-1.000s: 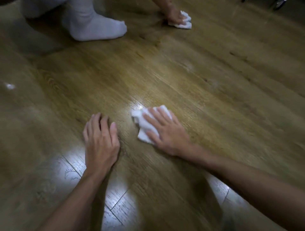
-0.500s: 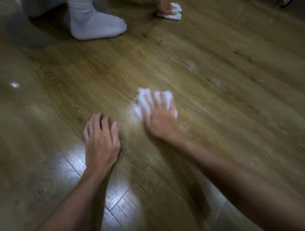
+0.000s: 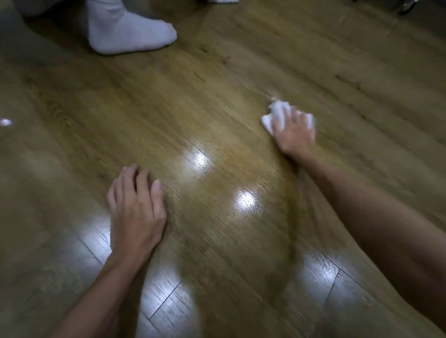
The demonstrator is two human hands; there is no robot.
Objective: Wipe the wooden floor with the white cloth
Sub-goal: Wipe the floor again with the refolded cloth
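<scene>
A crumpled white cloth (image 3: 277, 112) lies on the glossy wooden floor (image 3: 217, 108) at the right of the middle. My right hand (image 3: 295, 135) presses flat on top of it, fingers spread over the cloth, and the cloth's near part is hidden under the palm. My left hand (image 3: 136, 207) rests palm down on the floor at the lower left, fingers together, holding nothing. Both bare forearms reach in from the bottom edge. The right hand and cloth are motion-blurred.
Another person's foot in a white sock (image 3: 130, 31) stands on the floor at the top left. A second white cloth (image 3: 224, 1) shows at the top edge. A small white speck (image 3: 5, 122) lies at the far left. Bright light reflections mark the floor near me.
My right hand has slid the white cloth away from me and to the right across the floor. My left hand has stayed planted in place.
</scene>
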